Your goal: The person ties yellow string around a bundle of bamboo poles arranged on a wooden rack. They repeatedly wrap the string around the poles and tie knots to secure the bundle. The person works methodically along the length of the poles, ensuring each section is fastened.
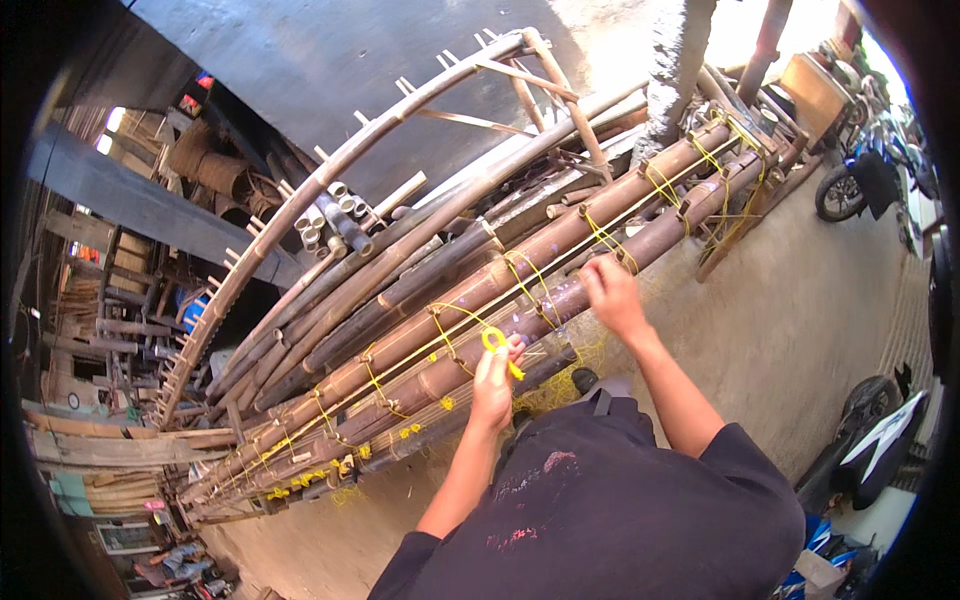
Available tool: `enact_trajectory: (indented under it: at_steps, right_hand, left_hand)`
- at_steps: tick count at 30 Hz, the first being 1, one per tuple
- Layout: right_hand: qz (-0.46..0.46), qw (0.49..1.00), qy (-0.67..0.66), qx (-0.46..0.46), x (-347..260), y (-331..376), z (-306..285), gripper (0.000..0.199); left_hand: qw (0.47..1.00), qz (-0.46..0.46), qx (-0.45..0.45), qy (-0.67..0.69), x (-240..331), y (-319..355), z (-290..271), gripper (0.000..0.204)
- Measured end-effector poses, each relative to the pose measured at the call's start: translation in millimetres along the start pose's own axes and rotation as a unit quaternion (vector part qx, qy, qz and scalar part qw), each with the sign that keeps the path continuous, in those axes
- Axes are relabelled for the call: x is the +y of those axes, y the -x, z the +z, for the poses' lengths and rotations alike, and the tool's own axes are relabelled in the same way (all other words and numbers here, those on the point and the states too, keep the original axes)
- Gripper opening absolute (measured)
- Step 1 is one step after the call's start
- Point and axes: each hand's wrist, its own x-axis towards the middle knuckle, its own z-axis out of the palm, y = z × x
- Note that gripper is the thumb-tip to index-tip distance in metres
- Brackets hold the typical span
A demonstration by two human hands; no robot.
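My left hand (493,385) pinches yellow cord (495,340); my right hand (612,292) grips the bamboo poles (520,290) just beyond. Many lashings are tied on both sides; this one remains open.

Both bare forearms reached up and away from the torso. The left hand (493,378) was raised with its fingers (512,347) pinched together. The right hand (612,292) stretched further out, palm down, fingers curled, elbow bent, well apart from the left.
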Motion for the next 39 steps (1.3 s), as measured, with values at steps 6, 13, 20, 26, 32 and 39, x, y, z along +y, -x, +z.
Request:
enact_trajectory:
  at_steps: [6,13,20,26,32,39]
  right_hand:
    - [0.099,0.975,-0.138,-0.142,-68.2,51.6,59.4,0.011]
    - [0.316,0.758,-0.486,-0.3,-122.3,8.1,37.2,0.061]
    - [0.073,0.918,-0.138,-0.364,-165.2,9.0,16.0,0.037]
    - [0.323,0.738,-0.478,-0.35,-140.6,6.8,30.3,0.025]
    - [0.493,0.496,-0.568,-0.434,-93.2,34.8,48.6,0.071]
    - [0.138,0.715,-0.418,-0.543,-128.5,44.4,41.8,0.069]
  left_hand:
    - [0.985,0.049,-0.053,0.154,1.8,-2.6,6.0,0.021]
    - [0.901,0.196,-0.055,-0.383,15.7,17.0,-0.7,0.017]
    - [0.983,0.033,-0.151,-0.102,52.2,18.5,-8.7,0.026]
    - [0.97,0.078,-0.14,-0.182,54.2,24.1,-17.2,0.027]
    - [0.911,0.123,-0.178,-0.35,76.2,31.9,-6.0,0.021]
    - [0.921,0.132,-0.07,-0.361,70.4,-14.6,-43.4,0.02]
